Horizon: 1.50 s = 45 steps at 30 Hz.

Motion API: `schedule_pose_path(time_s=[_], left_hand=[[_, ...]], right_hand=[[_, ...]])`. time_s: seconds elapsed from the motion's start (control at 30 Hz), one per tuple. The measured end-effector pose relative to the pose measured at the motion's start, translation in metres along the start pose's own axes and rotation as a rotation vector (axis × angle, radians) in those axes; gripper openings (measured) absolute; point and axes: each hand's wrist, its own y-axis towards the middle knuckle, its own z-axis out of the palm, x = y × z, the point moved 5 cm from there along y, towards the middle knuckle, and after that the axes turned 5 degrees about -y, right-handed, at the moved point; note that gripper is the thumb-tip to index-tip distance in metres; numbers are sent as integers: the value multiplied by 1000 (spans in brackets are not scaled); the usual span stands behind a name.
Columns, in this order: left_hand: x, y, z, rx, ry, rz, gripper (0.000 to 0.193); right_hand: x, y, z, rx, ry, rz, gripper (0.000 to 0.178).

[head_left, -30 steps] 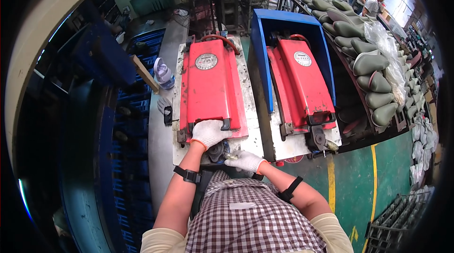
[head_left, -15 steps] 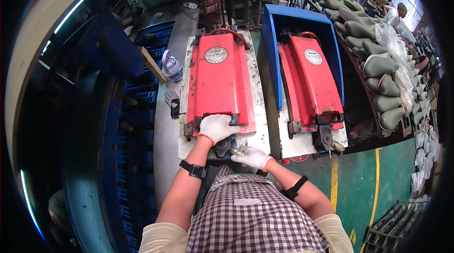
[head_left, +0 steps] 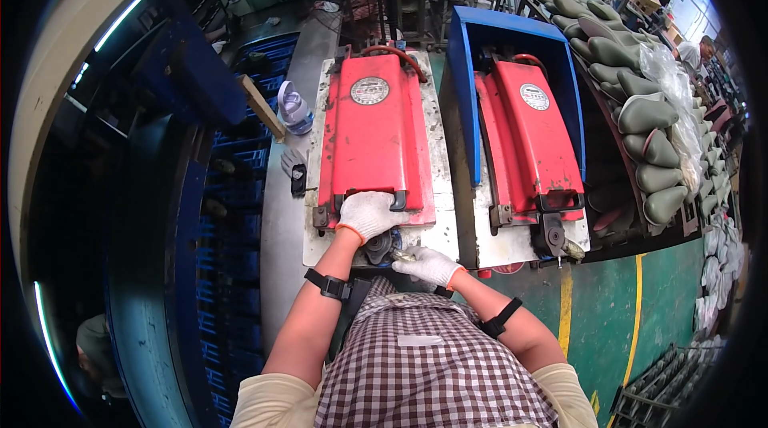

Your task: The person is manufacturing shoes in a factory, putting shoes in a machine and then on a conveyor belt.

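Note:
A red machine cover [head_left: 364, 136] with a round silver dial-like plate lies on a stained white base in front of me. My left hand [head_left: 368, 216], in a white knit glove with an orange cuff, is closed over the black handle [head_left: 398, 202] at the cover's near edge; its fingertips are partly hidden. Just below, my gloved right hand [head_left: 430, 266] grips the end of a short lever [head_left: 402, 255]. Between the two hands is a dark round pivot [head_left: 376, 247], partly covered by my left wrist.
To the right, a second red machine [head_left: 532, 140] sits inside a blue hood [head_left: 462, 92]. Green-grey padded pieces [head_left: 646, 112] fill a rack beyond it. A clear bottle [head_left: 294, 112] and a glove [head_left: 291, 158] lie on the left bench. Someone's head [head_left: 100, 348] shows at lower left.
Both hands keep their places on the handle and the lever. The view shifts slightly, and the person in the far right background has moved right and lower.

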Motion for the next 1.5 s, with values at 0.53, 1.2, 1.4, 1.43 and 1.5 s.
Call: schedule_pose_path(time_s=[0.53, 1.2, 1.4, 1.43, 1.5], left_hand=[[0, -1, -2, 2, 5, 19, 67], [-7, -2, -7, 6, 34, 59, 62], [-3, -2, -4, -5, 28, 69, 60], [-2, -4, -4, -38, 25, 88, 60], [-1, -8, -2, -68, 24, 110, 60]], right_hand=[[8, -8, -2, 2, 1, 7, 67], [20, 4, 0, 107, 269, 58, 46], [7, 11, 20, -87, 376, -39, 34], [7, 8, 32, -46, 509, 26, 29], [28, -7, 66, -64, 764, 101, 24]])
